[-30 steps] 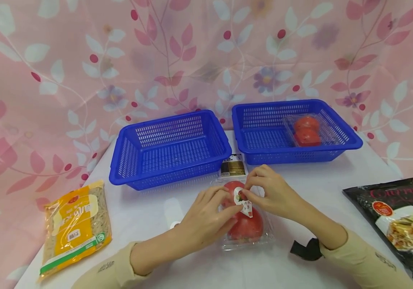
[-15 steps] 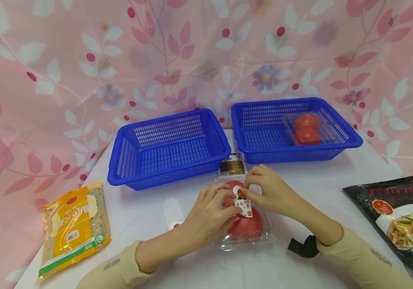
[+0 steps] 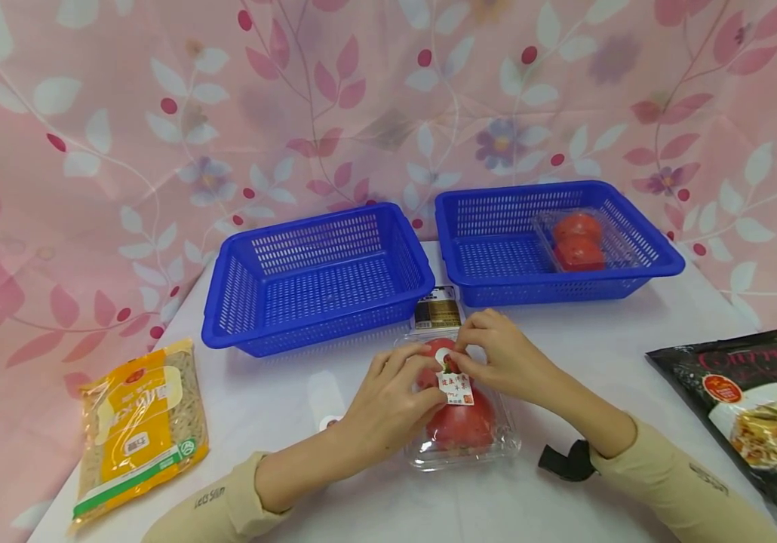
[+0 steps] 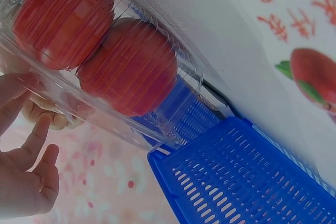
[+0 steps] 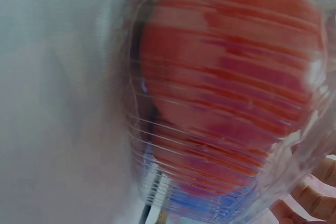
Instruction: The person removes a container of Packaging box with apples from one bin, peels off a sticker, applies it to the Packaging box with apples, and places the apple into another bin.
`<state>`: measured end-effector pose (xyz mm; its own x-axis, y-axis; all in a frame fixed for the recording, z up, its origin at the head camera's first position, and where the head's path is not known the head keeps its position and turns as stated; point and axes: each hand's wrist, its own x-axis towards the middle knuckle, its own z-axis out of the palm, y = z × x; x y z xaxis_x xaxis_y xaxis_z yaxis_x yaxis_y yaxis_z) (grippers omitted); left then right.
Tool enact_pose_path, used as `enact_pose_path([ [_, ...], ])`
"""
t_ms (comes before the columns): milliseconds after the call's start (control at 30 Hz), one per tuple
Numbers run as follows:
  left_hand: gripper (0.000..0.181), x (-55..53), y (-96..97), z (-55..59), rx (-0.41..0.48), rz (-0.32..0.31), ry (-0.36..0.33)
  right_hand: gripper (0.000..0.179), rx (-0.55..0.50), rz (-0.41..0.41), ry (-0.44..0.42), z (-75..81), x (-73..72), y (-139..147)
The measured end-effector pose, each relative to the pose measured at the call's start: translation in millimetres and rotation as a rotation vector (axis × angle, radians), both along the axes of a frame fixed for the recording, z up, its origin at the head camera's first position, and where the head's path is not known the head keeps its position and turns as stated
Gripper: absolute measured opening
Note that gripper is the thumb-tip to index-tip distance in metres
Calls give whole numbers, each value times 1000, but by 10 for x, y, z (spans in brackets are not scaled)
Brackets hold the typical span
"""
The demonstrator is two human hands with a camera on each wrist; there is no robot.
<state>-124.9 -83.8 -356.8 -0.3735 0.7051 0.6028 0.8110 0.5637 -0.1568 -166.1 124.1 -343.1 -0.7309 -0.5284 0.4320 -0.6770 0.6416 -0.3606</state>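
A clear plastic box [image 3: 462,458] holding two red tomatoes [image 3: 460,431] lies at the front centre of the table. On its lid is a white sticker [image 3: 456,388] with a fruit picture and red lettering. From the left, my left hand [image 3: 385,403] holds the sticker's edge between thumb and fingers. My right hand [image 3: 507,358] pinches its upper right side. Both wrist views look low along the box, with the tomatoes [image 4: 128,66] behind ribbed plastic [image 5: 210,153]. A white strip [image 3: 325,392] with another round print is partly covered by my left forearm.
Two blue baskets stand behind: the left basket [image 3: 324,339], and the right basket [image 3: 558,290] with another tomato box [image 3: 578,253] inside. A brown-and-white pack [image 3: 437,309] lies between them. A yellow grain bag [image 3: 140,430] is left, a black noodle pack [image 3: 744,415] right, a black strap [image 3: 567,461] near my right sleeve.
The sticker has gone from creased and tilted to lying flatter and straighter on the lid, its lettering now facing up. My hands have shifted only slightly.
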Motion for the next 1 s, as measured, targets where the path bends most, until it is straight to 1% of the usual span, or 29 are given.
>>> enact_pose_path([
  [67, 1, -5, 6, -10, 0, 0, 8, 9, 0, 7, 7, -18, -11, -5],
  [133, 3, -9, 11, -18, -2, 3, 13, 9, 0, 19, 23, -39, -22, -9],
  [400, 3, -16, 12, -35, -3, 4, 26, 10, 1, 46, 115, -119, -47, -25],
  [667, 5, -10, 8, -33, -2, -6, 44, 13, 15, 50, 158, -150, -50, -38],
  [767, 2, -2, 12, -31, -8, -16, 51, 13, 22, 42, 159, -159, -45, -48],
  [867, 5, 16, 13, -31, -20, -26, 41, 12, 28, 30, 157, -165, -41, -53],
  [1000, 9, 50, 15, -27, -48, -24, 15, 14, 13, 29, 174, -163, -52, -48],
])
